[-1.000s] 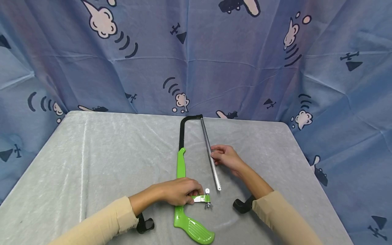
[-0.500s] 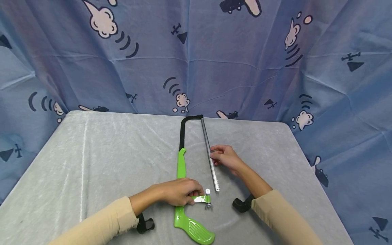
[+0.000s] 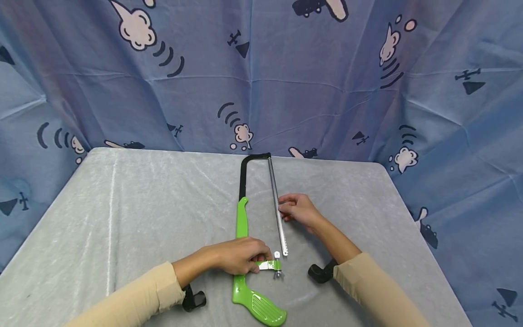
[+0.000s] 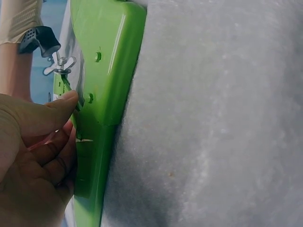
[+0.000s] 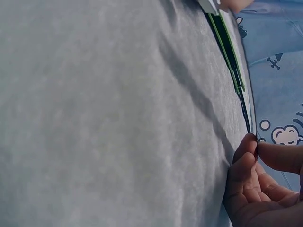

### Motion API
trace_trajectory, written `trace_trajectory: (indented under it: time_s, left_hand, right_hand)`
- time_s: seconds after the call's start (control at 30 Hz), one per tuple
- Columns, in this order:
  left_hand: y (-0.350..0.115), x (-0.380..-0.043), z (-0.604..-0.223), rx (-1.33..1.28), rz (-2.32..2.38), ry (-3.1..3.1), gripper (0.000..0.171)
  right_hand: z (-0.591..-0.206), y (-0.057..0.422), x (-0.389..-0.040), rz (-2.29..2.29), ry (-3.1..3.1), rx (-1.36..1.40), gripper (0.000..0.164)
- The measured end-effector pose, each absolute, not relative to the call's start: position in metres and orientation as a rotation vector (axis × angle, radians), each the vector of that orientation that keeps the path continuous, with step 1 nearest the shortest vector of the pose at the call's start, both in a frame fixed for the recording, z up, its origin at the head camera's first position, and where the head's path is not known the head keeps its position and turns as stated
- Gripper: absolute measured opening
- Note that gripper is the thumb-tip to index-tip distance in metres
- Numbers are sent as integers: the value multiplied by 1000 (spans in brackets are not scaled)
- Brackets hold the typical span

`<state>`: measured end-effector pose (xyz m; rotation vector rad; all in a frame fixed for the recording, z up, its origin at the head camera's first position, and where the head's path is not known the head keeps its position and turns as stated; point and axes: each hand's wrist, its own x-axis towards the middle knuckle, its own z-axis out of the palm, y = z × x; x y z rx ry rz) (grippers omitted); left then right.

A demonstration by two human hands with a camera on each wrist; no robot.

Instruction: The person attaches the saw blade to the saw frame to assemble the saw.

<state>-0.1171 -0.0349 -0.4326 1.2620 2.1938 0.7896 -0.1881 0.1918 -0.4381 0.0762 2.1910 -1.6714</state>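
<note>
A hacksaw with a green-and-black frame [image 3: 242, 218] lies on the table, its green handle [image 3: 261, 308] nearest me. My left hand [image 3: 241, 254] grips the short green arm of the frame, thumb and fingers pinching it in the left wrist view. At that arm's end sit a bolt and wing nut [image 4: 60, 66]. The silver blade [image 3: 281, 229] meets the black bow's tip at its far end. Its near end, with a hole, is free, just right of the bolt. Thumb and fingers of my right hand [image 3: 300, 211] pinch the blade around its middle; in the right wrist view the hand [image 5: 260, 189] partly hides it.
A grey cloth covers the table [image 3: 163, 195]. Behind and beside it hangs a blue printed curtain [image 3: 204, 91]. Black wrist mounts [image 3: 194, 299] stick out below both sleeves, close to the tabletop.
The blade's near end has swung left, closer to the bolt on the frame's arm. My right hand has shifted slightly left with it; the left hand and frame stay put.
</note>
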Motion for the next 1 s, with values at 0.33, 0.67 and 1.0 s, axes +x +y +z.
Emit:
trace_trajectory:
  time_s: [0.33, 0.67, 1.0]
  left_hand:
    - [-34, -118, -433, 1267, 787, 2195, 20]
    - [-34, -118, -433, 1274, 781, 2201, 19]
    - [-35, -119, -435, 1275, 783, 2200, 20]
  right_hand:
    - [-436, 185, -187, -1673, 2188, 82, 34]
    - [-439, 180, -187, -1657, 2222, 95, 30]
    - [-440, 178, -186, -1648, 2241, 71, 29]
